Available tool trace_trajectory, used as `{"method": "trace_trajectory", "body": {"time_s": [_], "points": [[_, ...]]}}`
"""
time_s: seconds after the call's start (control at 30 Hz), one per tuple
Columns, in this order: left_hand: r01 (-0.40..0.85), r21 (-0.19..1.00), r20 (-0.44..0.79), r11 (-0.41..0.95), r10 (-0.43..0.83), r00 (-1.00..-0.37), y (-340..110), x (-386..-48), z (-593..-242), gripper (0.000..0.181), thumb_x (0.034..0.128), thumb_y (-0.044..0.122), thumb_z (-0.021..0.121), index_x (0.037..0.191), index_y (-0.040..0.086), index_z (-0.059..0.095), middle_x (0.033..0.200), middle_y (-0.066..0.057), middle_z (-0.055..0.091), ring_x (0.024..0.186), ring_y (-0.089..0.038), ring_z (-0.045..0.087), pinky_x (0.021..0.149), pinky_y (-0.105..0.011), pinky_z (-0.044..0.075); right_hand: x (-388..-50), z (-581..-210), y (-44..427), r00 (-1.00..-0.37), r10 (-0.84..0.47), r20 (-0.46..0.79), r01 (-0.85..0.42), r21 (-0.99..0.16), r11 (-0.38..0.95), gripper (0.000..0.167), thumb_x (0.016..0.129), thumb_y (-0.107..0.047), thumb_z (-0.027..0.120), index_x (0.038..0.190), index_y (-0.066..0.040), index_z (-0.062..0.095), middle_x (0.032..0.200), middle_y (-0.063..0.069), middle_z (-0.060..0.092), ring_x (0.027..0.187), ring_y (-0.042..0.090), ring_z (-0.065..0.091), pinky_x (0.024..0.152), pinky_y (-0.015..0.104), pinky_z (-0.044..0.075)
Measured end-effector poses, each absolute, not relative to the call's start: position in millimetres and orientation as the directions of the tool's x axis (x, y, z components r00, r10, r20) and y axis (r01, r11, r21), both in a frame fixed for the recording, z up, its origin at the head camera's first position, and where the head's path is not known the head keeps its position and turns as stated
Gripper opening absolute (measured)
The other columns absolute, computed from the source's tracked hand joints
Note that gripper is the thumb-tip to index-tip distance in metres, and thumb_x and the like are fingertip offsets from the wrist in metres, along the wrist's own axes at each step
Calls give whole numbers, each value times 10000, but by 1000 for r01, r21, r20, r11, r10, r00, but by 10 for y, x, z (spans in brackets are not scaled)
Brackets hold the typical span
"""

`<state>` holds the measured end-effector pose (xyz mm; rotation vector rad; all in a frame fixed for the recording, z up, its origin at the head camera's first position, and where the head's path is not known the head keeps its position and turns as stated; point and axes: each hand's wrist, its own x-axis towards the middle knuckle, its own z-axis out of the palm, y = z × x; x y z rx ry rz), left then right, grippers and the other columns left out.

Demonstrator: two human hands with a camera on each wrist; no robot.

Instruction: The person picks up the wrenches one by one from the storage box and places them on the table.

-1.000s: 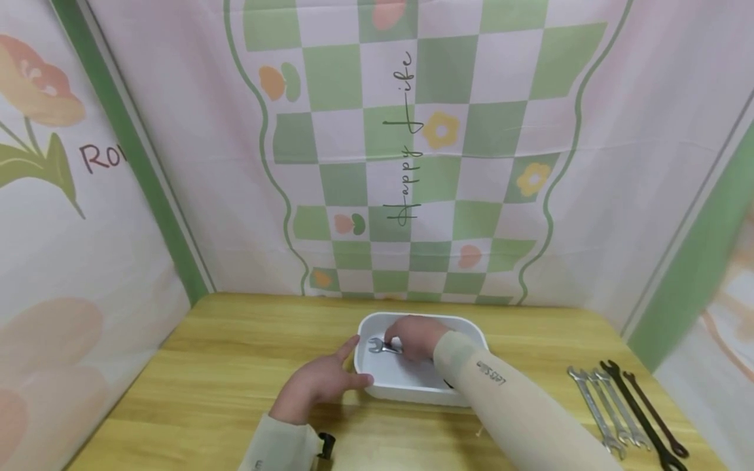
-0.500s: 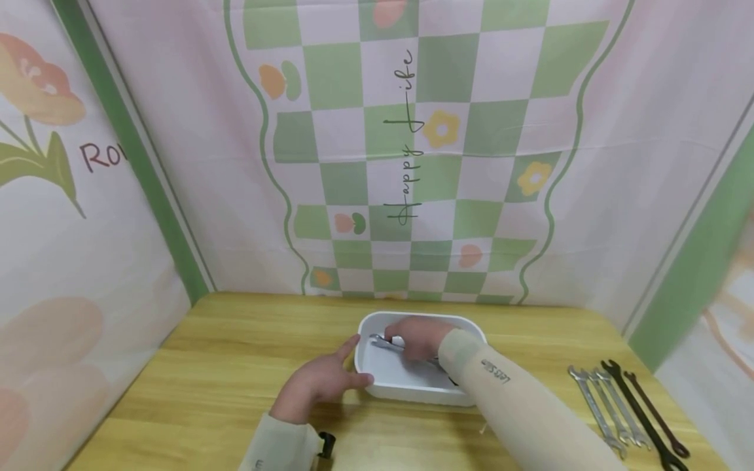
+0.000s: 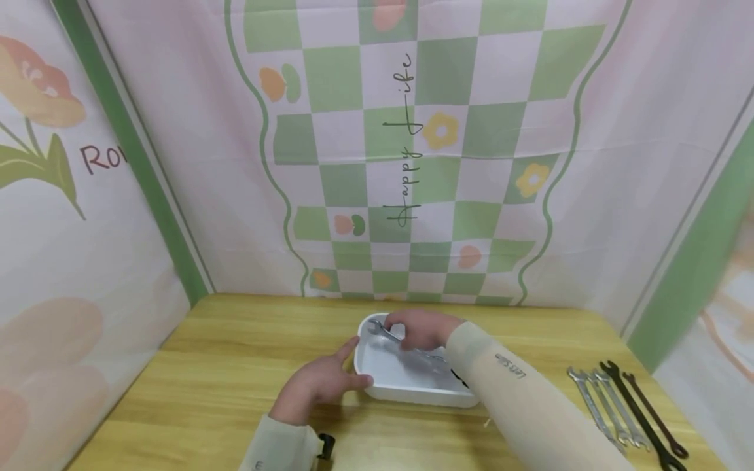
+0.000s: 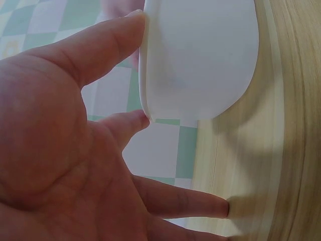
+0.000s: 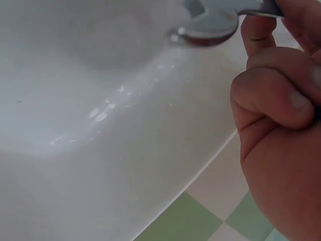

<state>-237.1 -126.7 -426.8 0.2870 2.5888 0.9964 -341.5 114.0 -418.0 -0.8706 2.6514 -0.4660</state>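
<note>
My right hand (image 3: pixel 425 329) grips a silver open-end wrench (image 3: pixel 384 332) over the white plastic bin (image 3: pixel 389 392). One jaw end of the wrench points left near the bin's far left corner; in the right wrist view that wrench head (image 5: pixel 213 22) sticks out beyond curled fingers. My left hand (image 3: pixel 324 381) touches the bin's left rim with the tips of thumb and index finger. In the left wrist view, the left hand (image 4: pixel 75 135) has its fingers stretched out, and a lower fingertip reaches the table. My right arm hides the bin's right part, where a small dark thing (image 3: pixel 459 378) shows, unclear.
Several wrenches lie side by side on the wooden table (image 3: pixel 235 366) at the right: silver ones (image 3: pixel 595 405), a long black one (image 3: pixel 639 409) and a thin dark reddish one (image 3: pixel 656 415). A patterned curtain (image 3: pixel 412 163) stands behind the table.
My right hand with the wrench has risen slightly and shifted right and away. The wrench head now sits higher, near the bin's far left corner. My left hand stays on the rim.
</note>
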Motion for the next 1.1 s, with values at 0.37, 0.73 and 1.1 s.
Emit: {"method": "trace_trajectory", "body": {"time_s": [0.37,0.73,1.1], "points": [[57,693,-240,719,305,-921,-1268,-2367,-4276,922,873,514,717,1604,231,231,1348,-257,566,1203,-519,511,968,-724,352,-3451,-3924,1366,-830,-558,-24,-406,-661,631,431,848,-118,776,1245,-209,635,938,6,659,789,219,633,702,407,533],[42,699,-248,714,297,-922,-1259,-2360,-4276,934,866,526,721,1605,238,228,1372,-244,553,1230,-507,495,978,-722,342,-3455,-3690,1584,-898,-439,3,-286,-763,580,371,911,-161,722,1255,-215,593,853,67,688,830,364,635,714,422,514],[64,675,-241,735,301,-923,-1271,-2362,-4276,953,864,546,713,1608,227,211,1362,-242,562,1232,-495,501,993,-692,353,-3449,-3600,1700,-892,-450,38,-290,-812,506,417,938,-119,692,1325,-128,539,859,132,684,784,281,646,776,410,515]]}}
